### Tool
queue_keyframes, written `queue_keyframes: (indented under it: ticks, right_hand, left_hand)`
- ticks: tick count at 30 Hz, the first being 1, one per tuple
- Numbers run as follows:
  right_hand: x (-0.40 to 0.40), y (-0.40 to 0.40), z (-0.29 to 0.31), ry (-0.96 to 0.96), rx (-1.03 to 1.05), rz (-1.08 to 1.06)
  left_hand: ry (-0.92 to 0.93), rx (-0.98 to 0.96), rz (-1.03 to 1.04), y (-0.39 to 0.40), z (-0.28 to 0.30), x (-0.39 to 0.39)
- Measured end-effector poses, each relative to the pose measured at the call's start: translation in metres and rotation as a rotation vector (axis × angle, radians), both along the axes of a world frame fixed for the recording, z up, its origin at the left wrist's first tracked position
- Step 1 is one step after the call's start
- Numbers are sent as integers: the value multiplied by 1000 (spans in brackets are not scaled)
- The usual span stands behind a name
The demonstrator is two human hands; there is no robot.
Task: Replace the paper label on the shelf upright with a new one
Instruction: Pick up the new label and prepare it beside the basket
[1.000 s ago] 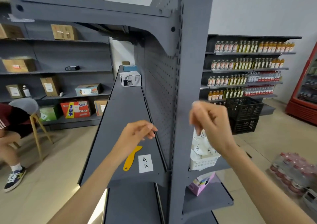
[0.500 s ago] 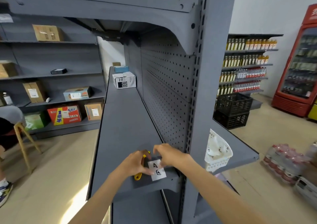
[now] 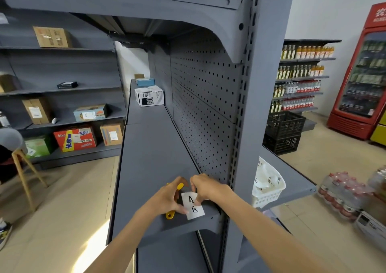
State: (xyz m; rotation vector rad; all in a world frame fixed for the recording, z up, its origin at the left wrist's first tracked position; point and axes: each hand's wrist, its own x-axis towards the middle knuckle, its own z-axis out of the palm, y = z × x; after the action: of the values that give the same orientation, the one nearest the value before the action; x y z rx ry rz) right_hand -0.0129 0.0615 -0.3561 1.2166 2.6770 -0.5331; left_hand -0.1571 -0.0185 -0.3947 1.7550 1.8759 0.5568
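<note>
A white paper label (image 3: 193,207) with black marks lies on the near end of the grey shelf (image 3: 152,160). My left hand (image 3: 167,198) touches its left edge with the fingertips. My right hand (image 3: 205,188) pinches its top right part. Under my left hand lies a yellow plastic scraper (image 3: 171,214), mostly hidden. The grey shelf upright (image 3: 252,105) rises just right of my hands, and its visible face is bare.
A white basket (image 3: 268,191) of crumpled papers sits on the shelf right of the upright. A white box (image 3: 148,95) stands further back on my shelf. Black crates (image 3: 282,131), packs of bottles (image 3: 344,191) and a red fridge (image 3: 361,74) are to the right.
Both hands dropped from chest height down to the label on the shelf and took hold of it. The view shifted left and closer to the shelf.
</note>
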Motion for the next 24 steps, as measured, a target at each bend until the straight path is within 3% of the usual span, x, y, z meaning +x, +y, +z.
queue_keyframes:
  ticks: [6, 10, 20, 24]
  right_hand:
    - [17, -14, 8, 220, 2, -27]
    - [31, -25, 33, 407, 33, 9]
    - [97, -48, 138, 788, 183, 77]
    - [127, -44, 167, 836, 201, 137]
  left_hand:
    - [-71, 322, 50, -12, 0, 11]
    - [-169, 568, 140, -28, 32, 29]
    - [-203, 873, 112, -56, 147, 79]
    - [-152, 928, 101, -55, 175, 102]
